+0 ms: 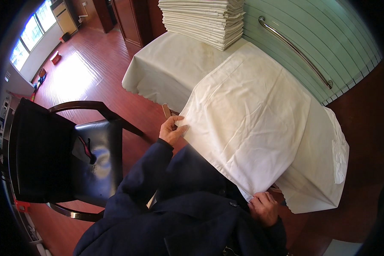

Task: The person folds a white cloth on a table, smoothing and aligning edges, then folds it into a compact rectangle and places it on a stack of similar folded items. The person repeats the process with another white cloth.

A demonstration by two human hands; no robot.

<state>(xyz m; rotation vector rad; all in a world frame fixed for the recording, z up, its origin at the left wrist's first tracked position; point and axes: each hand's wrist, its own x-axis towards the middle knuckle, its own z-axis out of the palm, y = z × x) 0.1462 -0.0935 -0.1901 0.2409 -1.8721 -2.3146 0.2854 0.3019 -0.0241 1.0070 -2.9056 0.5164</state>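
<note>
A white cloth (243,115) lies spread over the near part of a covered table, with wrinkles running across it. My left hand (172,130) pinches its left corner between thumb and fingers. At the near corner, my right hand (264,208) grips the cloth's edge in curled fingers. The edge between both hands hangs in front of my dark coat. Beneath the cloth, a pale table cover (166,64) with a scalloped hem drapes down the table's sides. A tall stack of folded white cloths (201,22) stands at the table's far end.
A black chair (96,153) with wooden arms stands at my left, a small dark and red item (87,149) on its seat. Beyond the table is a greenish striped panel (307,35) with a metal handle (296,52). Crumpled white fabric (338,153) hangs at the table's right edge.
</note>
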